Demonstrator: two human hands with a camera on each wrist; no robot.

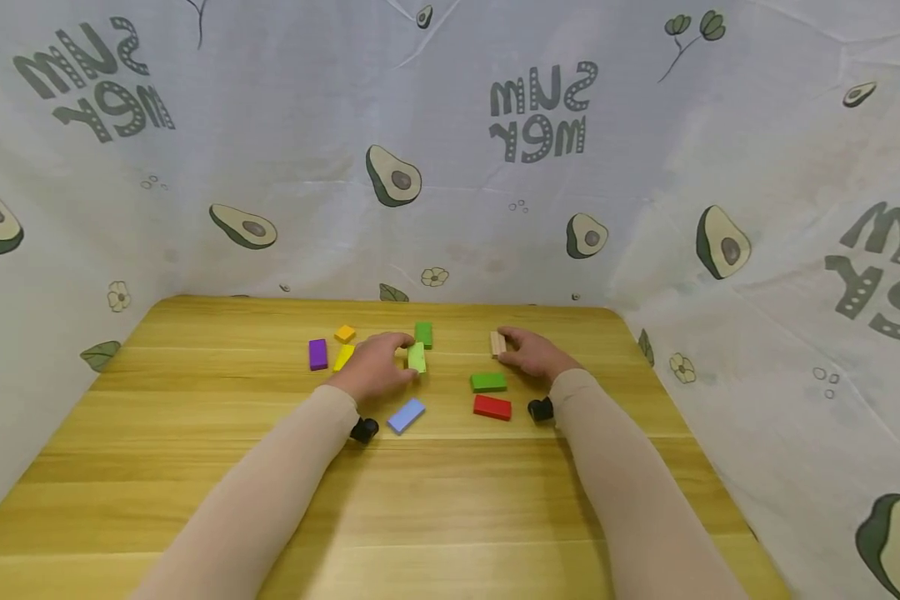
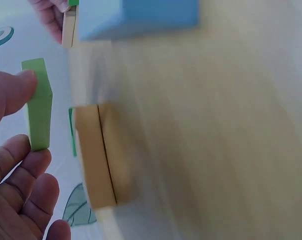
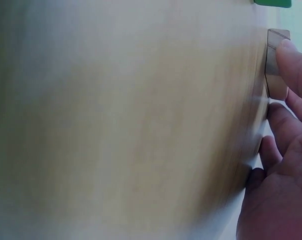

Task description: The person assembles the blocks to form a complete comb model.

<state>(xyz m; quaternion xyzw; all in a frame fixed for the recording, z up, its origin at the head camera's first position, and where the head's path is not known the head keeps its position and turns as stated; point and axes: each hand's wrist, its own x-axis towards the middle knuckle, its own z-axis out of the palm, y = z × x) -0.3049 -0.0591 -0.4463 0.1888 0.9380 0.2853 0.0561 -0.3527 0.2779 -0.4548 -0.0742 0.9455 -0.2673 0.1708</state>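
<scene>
My left hand (image 1: 378, 367) pinches a light green block (image 1: 416, 357) between thumb and fingertips. The left wrist view shows this light green block (image 2: 39, 112) upright, with the thumb against one end and fingertips under the other. Over on the right, my right hand (image 1: 537, 354) grips plain wooden block pieces (image 1: 498, 344) with a seam along their top. In the right wrist view, the thumb lies on the wooden pieces (image 3: 277, 65) and fingers curl below them, close to the tabletop. A darker green block (image 1: 423, 335) lies just beyond the light green one.
Left of my left hand lie a purple block (image 1: 318, 354), an orange block (image 1: 345, 333) and a partly hidden yellow block (image 1: 343, 357). Nearer me are a blue block (image 1: 407, 416), a green block (image 1: 488, 382) and a red block (image 1: 492, 407). Printed cloth (image 1: 307, 167) surrounds the wooden table (image 1: 435, 517).
</scene>
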